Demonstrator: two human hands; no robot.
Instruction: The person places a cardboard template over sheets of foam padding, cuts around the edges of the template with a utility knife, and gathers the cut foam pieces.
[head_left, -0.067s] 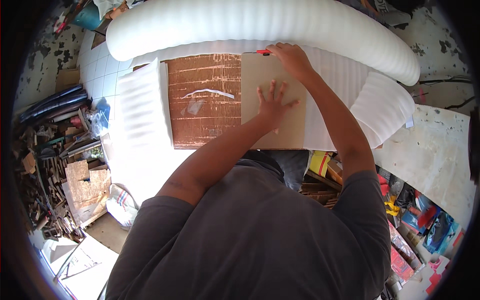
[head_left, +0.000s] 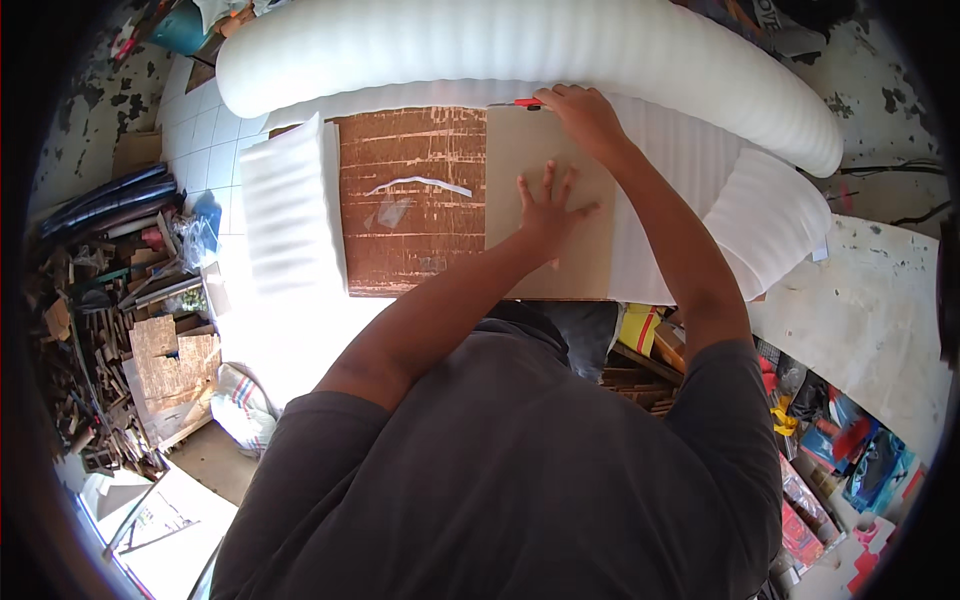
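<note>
My left hand (head_left: 548, 212) lies flat with spread fingers on a grey-brown cardboard sheet (head_left: 588, 265). At the far edge of that sheet, my right hand (head_left: 588, 118) is closed on a red box cutter (head_left: 527, 102), its blade side pointing left. Under the cardboard and out to the right runs a white foam sheet (head_left: 665, 190). A large roll of white foam (head_left: 520, 45) lies across the far side. Left of the cardboard, the worn brown tabletop (head_left: 410, 245) shows, with a thin white foam strip (head_left: 425, 182) and a clear plastic scrap (head_left: 393, 212) on it.
Stacked white foam pieces (head_left: 290, 200) stand at the table's left end. Folded foam (head_left: 775, 215) lies at the right end, beside a pale board (head_left: 860, 310). Scrap wood (head_left: 175, 365) is piled at the left; assorted packages (head_left: 850, 430) lie at the lower right.
</note>
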